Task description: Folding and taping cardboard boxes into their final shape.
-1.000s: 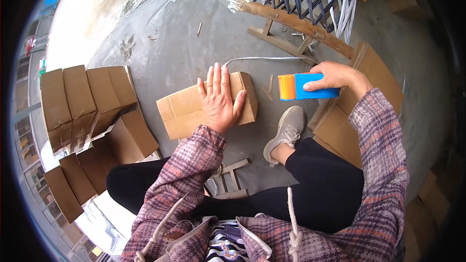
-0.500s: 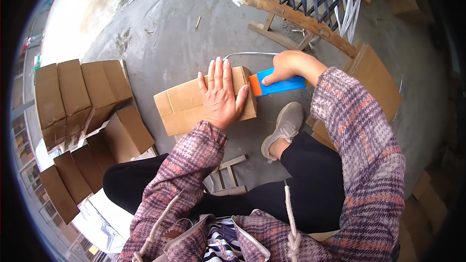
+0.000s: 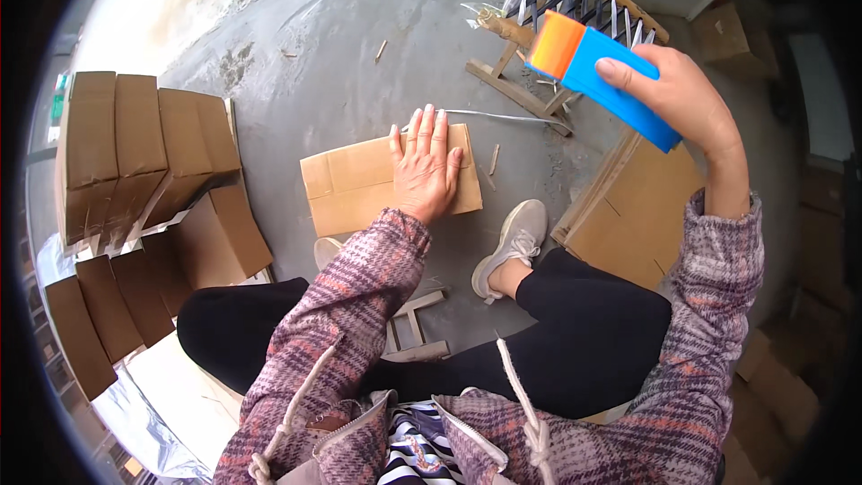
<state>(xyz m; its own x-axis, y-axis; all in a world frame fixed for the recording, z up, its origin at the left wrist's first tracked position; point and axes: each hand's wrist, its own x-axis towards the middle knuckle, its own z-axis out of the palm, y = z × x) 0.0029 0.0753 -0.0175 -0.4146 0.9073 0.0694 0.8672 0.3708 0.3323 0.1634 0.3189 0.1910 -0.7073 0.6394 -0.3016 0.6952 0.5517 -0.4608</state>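
Note:
A closed, flat-lying cardboard box (image 3: 355,181) is in front of me, above my shoes. My left hand (image 3: 425,175) lies flat on its right part, fingers stretched out and thumb apart, pressing on the top face. Up to the right and well away from the box, my right hand (image 3: 687,99) grips a long blue hand tool (image 3: 620,94) with an orange block-shaped end. The thumb rests along its blue body, and the orange end points to the upper left. The exact kind of tool is not clear.
Several brown cartons (image 3: 148,144) stand packed together on my left. At the upper right is a wooden frame (image 3: 516,81) with dark woven straps. Flat cardboard (image 3: 646,207) leans by my right knee. White strapping (image 3: 503,113) and wood scraps lie on the concrete floor.
The blue and orange hand tool has left the box's right end; my right hand has raised it up and to the right. My left hand stays flat on the box.

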